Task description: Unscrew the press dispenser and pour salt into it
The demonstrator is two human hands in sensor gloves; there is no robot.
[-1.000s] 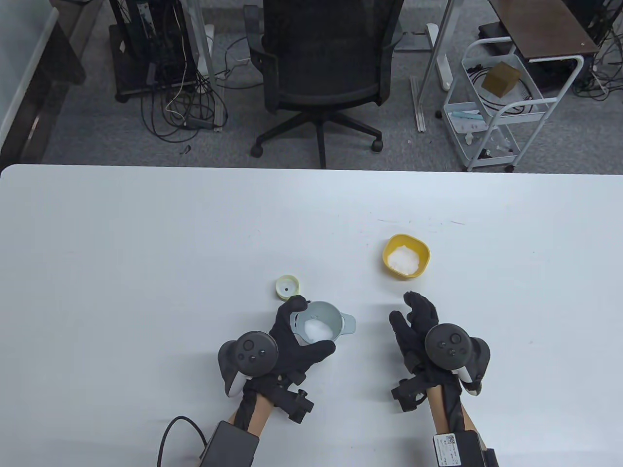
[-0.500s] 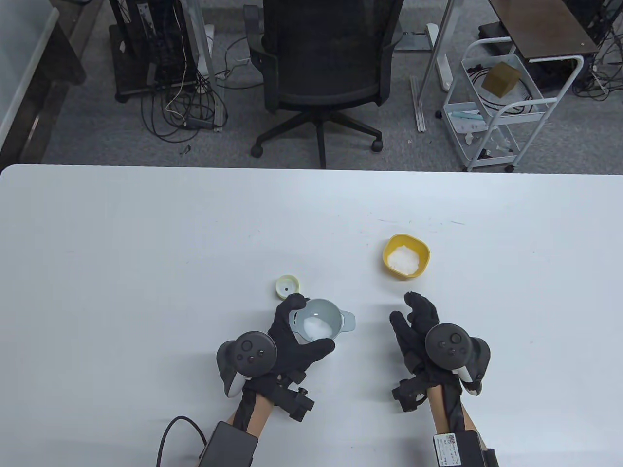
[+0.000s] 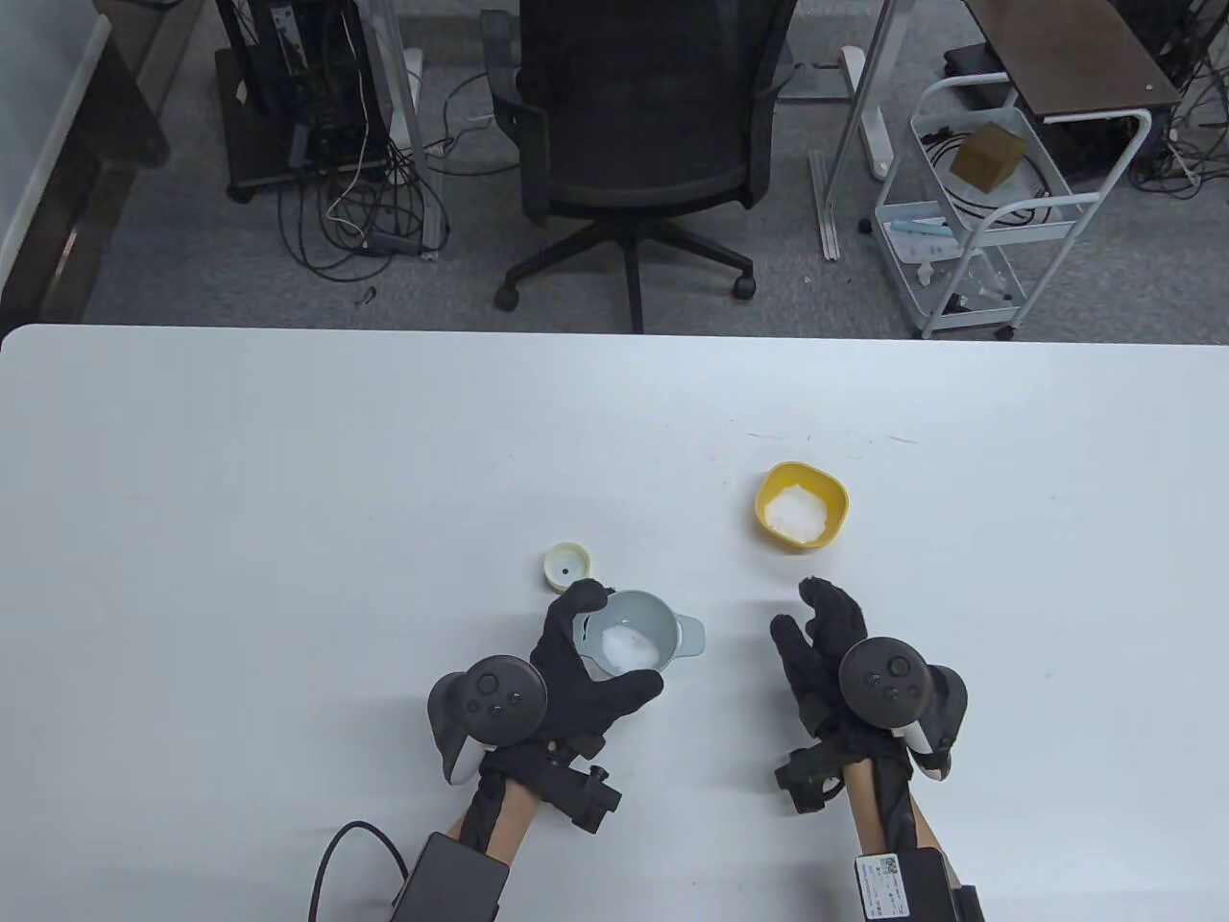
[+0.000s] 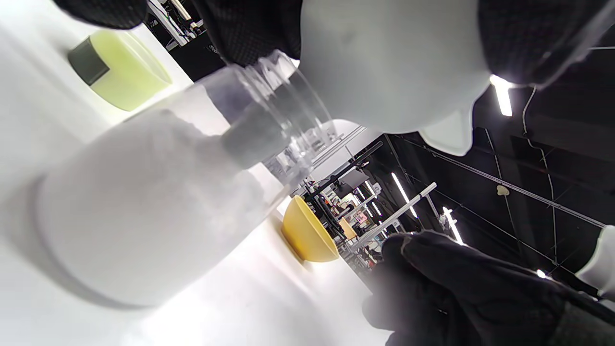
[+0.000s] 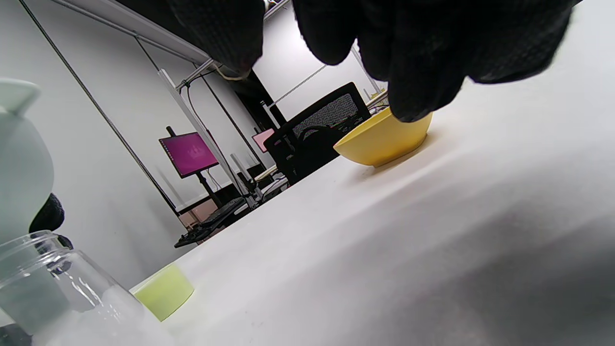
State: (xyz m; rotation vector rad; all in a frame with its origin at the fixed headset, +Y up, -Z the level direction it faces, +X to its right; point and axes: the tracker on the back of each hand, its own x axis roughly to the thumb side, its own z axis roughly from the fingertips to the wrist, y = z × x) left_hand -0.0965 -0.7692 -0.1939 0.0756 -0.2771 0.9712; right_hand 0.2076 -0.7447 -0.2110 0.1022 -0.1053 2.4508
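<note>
My left hand (image 3: 614,642) grips a grey funnel (image 3: 662,624) by its rim. The funnel stands in the neck of the clear dispenser jar (image 4: 158,202), which is upright on the table and holds white salt. More salt (image 3: 629,648) lies in the funnel. The dispenser's pale yellow-green cap (image 3: 566,565) lies on the table just behind my left hand. A yellow bowl (image 3: 840,499) with salt (image 3: 795,514) stands to the right. My right hand (image 3: 799,607) is empty, fingers loosely spread, just in front of the bowl.
The white table (image 3: 288,499) runs wide to the left and right. A black office chair (image 3: 634,125) and a white trolley (image 3: 989,211) stand on the floor beyond the far edge.
</note>
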